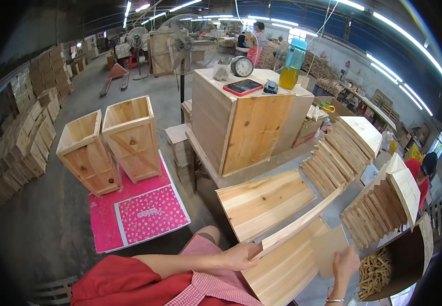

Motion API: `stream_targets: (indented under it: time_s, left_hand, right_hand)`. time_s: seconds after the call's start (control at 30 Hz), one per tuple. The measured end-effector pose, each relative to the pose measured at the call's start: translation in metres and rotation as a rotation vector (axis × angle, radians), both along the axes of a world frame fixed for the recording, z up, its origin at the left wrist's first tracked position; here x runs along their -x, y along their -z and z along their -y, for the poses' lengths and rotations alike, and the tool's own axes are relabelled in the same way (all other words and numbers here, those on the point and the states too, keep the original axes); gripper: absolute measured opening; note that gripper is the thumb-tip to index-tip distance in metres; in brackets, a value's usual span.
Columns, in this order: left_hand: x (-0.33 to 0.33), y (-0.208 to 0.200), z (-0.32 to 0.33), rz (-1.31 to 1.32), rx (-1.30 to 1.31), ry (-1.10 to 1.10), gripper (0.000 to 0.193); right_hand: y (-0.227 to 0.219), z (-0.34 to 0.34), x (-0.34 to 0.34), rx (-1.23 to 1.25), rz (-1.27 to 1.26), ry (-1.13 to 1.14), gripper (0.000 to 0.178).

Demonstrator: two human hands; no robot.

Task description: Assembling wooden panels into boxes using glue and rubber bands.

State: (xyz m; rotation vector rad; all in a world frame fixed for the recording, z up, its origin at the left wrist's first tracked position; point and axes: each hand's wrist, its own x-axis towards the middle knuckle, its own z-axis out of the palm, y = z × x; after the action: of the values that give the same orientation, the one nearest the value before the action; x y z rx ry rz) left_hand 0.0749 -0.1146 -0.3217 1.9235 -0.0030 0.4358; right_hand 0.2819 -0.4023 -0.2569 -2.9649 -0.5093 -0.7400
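The long board lies ahead and rightward of the left hand, which grips its near end; its long axis runs away, to the right. The right hand, farther off, seems to pinch a thin square sheet.

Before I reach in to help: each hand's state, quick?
Left hand: closed, holding a narrow board by one end.
Right hand: closed, holding a tan sheet.

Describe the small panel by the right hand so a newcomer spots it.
Find the grey table at lower right, then the right hand over it. Just left of that hand is the small panel, partly covering a longer board, whose stripes its plain tan face lacks.
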Motion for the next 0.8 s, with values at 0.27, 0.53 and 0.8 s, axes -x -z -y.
stream_targets:
  time_s: [0.27, 0.53, 0.8]
  left_hand:
    - [-0.001, 0.007, 0.001, 0.044, 0.008, -0.027, 0.042]
    - [-0.001, 0.003, 0.002, 0.071, 0.000, -0.002, 0.039]
    - [0.001, -0.003, 0.004, 0.001, 0.022, -0.005, 0.043]
  right_hand:
    - [-0.002, -0.003, 0.003, 0.011, -0.025, 0.000, 0.037]
    - [0.003, 0.001, 0.002, 0.008, -0.015, -0.006, 0.036]
    - [0.004, 0.005, 0.002, -0.018, -0.055, -0.026, 0.037]
